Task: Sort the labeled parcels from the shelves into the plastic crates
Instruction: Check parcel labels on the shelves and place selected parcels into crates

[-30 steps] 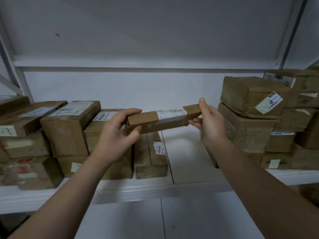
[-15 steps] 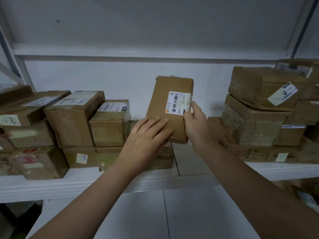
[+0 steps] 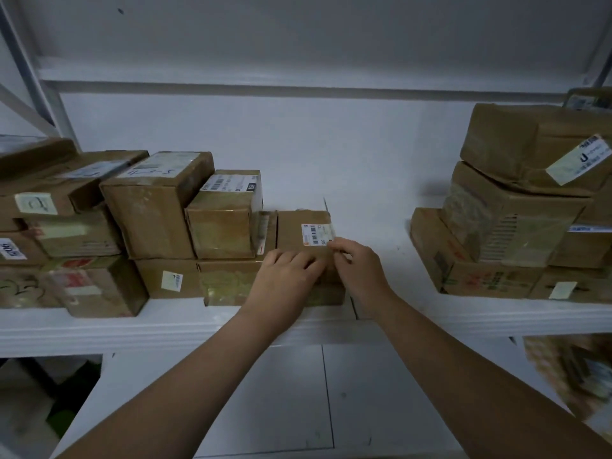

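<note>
Boxes (image 3: pixel 152 210) crowd the shelf's (image 3: pixel 99 329) left end. Beside them the labeled parcel (image 3: pixel 289 233) lies atop lower cartons, left hand (image 3: pixel 284 276) pressing its face with relaxed fingers, right hand (image 3: pixel 357 266) pinching its right edge. Another stack (image 3: pixel 516 207) stands well apart at right.

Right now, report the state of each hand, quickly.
Left hand: open, fingers pressing on the barcoded parcel.
Right hand: pinching that parcel's right edge.
</note>
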`<state>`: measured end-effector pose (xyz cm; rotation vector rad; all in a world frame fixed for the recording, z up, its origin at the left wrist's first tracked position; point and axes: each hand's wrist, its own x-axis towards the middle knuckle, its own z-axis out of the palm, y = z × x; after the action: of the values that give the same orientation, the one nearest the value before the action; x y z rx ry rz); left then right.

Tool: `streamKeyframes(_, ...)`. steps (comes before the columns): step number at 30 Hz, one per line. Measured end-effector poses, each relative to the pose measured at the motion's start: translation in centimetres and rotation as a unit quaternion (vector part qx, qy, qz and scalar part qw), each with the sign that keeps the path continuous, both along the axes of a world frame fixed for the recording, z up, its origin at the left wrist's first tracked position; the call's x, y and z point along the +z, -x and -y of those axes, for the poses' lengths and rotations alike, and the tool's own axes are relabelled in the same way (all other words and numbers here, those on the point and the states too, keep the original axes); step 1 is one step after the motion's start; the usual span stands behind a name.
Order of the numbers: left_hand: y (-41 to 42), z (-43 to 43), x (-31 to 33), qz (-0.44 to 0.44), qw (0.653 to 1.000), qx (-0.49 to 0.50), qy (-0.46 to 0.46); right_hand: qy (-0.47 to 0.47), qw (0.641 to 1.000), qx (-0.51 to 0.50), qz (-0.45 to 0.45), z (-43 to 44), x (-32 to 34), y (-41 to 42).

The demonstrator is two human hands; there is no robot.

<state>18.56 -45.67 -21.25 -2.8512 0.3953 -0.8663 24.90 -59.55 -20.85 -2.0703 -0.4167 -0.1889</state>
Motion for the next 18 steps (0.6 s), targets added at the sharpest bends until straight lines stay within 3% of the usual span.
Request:
streamKeyframes(7, 0.1, 0.5, 1.2, -0.023, 1.000, 0.018, 0.000, 0.013, 0.997, 0.018, 0.079, 1.7, 0.8, 0.3)
streamKeyframes(13, -1.4, 3.3, 4.4, 0.044, 0.999, -0.017, 0.000, 0.028, 0.972, -0.045, 0.228, 6.5, 4.9, 1.1)
streamKeyframes(18, -3.4, 8.6, 7.5, 0.105, 0.991, -0.082, 0.028, 0.031, 0.950, -0.120, 0.285, 13.3, 8.8, 2.2)
